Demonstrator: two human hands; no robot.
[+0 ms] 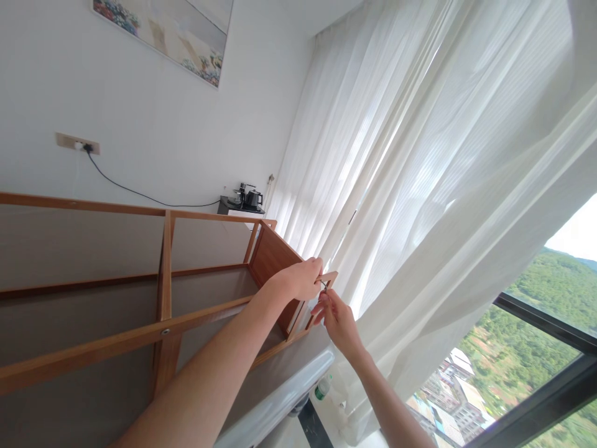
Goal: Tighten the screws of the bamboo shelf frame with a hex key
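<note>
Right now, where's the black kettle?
In the head view, left of centre, the black kettle stands on a small black-topped cabinet, past the far side of the wooden frame and left of the white curtain.

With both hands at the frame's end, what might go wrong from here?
The thin piece by the right hand looks small and might slip, perhaps scraping the left hand close by. The white curtain hangs close to that end of the wooden frame and could get caught.

wooden frame (116, 341): reddish-brown | curtain (420, 205): white, seemingly fine-striped | kettle (253, 198): black
</note>
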